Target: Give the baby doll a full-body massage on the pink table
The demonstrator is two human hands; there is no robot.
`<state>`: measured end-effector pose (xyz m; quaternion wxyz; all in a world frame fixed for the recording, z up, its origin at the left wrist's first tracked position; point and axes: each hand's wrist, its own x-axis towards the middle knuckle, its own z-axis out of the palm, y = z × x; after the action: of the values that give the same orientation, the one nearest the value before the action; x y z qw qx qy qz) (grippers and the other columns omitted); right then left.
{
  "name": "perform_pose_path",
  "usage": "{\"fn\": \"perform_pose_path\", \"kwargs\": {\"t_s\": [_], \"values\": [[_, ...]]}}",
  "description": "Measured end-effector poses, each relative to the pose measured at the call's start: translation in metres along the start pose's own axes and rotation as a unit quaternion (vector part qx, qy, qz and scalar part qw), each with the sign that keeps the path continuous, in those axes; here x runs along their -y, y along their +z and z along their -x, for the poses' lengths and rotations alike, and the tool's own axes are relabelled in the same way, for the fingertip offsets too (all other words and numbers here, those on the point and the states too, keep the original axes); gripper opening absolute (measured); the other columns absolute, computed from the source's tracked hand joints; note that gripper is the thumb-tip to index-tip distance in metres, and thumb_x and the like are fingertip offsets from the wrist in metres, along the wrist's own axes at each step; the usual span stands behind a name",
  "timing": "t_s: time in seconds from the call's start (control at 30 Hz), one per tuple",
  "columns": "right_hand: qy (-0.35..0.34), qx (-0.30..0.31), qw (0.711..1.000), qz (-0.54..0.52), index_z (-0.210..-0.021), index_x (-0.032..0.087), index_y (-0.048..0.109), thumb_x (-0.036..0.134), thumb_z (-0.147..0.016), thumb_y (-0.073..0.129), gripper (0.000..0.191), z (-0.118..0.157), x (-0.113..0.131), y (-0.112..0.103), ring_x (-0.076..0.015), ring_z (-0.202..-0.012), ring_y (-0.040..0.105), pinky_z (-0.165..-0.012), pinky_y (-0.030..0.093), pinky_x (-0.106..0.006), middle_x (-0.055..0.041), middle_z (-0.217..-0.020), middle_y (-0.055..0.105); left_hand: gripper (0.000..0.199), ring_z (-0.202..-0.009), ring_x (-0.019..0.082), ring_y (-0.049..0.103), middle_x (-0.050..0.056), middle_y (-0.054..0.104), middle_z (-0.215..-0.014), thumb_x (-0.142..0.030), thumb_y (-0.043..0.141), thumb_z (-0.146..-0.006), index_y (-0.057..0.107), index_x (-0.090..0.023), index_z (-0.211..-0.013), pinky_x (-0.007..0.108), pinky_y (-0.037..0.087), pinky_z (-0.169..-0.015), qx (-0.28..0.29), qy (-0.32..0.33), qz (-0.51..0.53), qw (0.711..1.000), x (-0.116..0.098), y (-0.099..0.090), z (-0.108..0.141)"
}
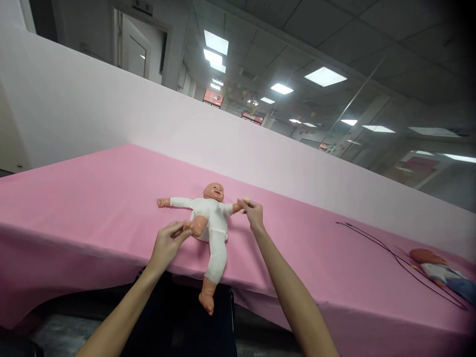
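A baby doll (211, 218) with a bald head and a white cloth body lies on its back on the pink-covered table (111, 198). My left hand (167, 244) pinches the doll's raised, bent foot between thumb and fingers. The doll's other leg hangs over the table's front edge. At the doll's hand on the right side, my right hand (253, 212) is closed with its fingertips on it. A small yellow-green piece (246, 199) shows by those fingertips; its kind is too small to tell. The doll's other arm stretches out to the left, untouched.
At the right end of the table lies a second doll (439, 272) in a light top and blue bottoms. Thin black cords (383, 245) run beside it. A white partition (230, 144) with glass above it stands along the table's back.
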<state>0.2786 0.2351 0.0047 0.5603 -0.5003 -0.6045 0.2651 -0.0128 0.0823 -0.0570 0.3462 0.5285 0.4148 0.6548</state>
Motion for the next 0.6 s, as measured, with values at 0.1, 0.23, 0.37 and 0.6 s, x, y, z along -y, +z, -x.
{"fn": "perform_pose_path", "kwargs": {"t_s": [0.1, 0.23, 0.37, 0.6], "values": [[-0.065, 0.118, 0.986, 0.096, -0.073, 0.021, 0.081, 0.051, -0.076, 0.080, 0.030, 0.025, 0.010, 0.030, -0.0220, -0.069, 0.066, -0.064, 0.048, -0.032, -0.0074, -0.075, 0.078, 0.035, -0.093, 0.029, 0.071, 0.010, 0.078, -0.097, -0.049, 0.080, -0.080, 0.082, -0.017, -0.092, 0.038, 0.054, -0.085, 0.013, -0.014, 0.063, 0.998, 0.013, 0.027, -0.043], [-0.093, 0.163, 0.969, 0.159, -0.070, 0.022, 0.081, 0.047, -0.081, 0.075, 0.028, 0.034, 0.008, 0.044, -0.0214, -0.067, 0.065, -0.063, 0.047, -0.031, -0.0063, -0.073, 0.078, 0.035, -0.090, 0.030, 0.071, 0.012, 0.078, -0.092, -0.049, 0.081, -0.075, 0.080, -0.015, -0.084, 0.039, 0.053, -0.085, 0.029, -0.022, 0.081, 0.996, 0.029, 0.047, -0.058], [-0.003, 0.114, 0.989, 0.096, -0.081, 0.018, 0.084, 0.052, -0.073, 0.078, 0.036, -0.001, -0.001, 0.009, -0.0220, -0.072, 0.068, -0.060, 0.049, -0.029, -0.0085, -0.081, 0.080, 0.034, -0.082, 0.024, 0.066, 0.007, 0.073, -0.087, -0.047, 0.076, -0.083, 0.082, -0.017, -0.097, 0.033, 0.050, -0.077, 0.029, -0.013, 0.020, 0.999, 0.018, 0.026, -0.015], [0.163, -0.134, 0.977, 0.028, -0.051, 0.018, 0.065, 0.044, -0.056, 0.084, 0.033, -0.012, -0.062, -0.045, -0.0191, -0.053, 0.058, -0.044, 0.041, -0.028, -0.0053, -0.050, 0.064, 0.028, -0.078, 0.021, 0.063, 0.003, 0.067, -0.082, -0.047, 0.074, -0.090, 0.083, -0.023, -0.098, 0.029, 0.049, -0.074, 0.070, -0.059, -0.034, 0.995, 0.023, -0.013, 0.102]]}}
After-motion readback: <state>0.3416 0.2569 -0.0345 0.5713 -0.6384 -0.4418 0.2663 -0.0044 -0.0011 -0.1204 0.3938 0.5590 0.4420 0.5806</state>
